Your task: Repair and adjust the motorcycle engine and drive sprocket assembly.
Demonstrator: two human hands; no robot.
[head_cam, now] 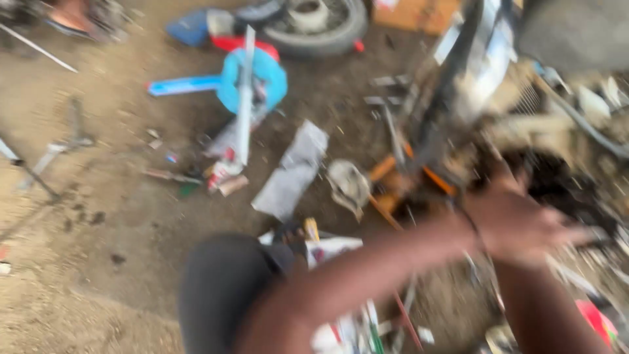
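Observation:
The picture is blurred by motion. My left arm crosses from the bottom centre to the right, a dark band at its wrist. My left hand (524, 226) is stretched toward the dirty motorcycle engine (557, 174), fingers pointing right; whether it holds anything is unclear. My right forearm (547, 311) rises from the bottom right edge, and its hand is hidden behind the left hand. My knee (223, 288) in dark cloth is at the bottom centre.
On the dirt ground lie a grey rag (291, 170), a round metal part (347, 183), an orange stand (400, 177), a blue round plastic thing (255, 78) under a long pale strip (246, 98), a tyre (314, 29), a spanner (52, 154) and loose tools (370, 324).

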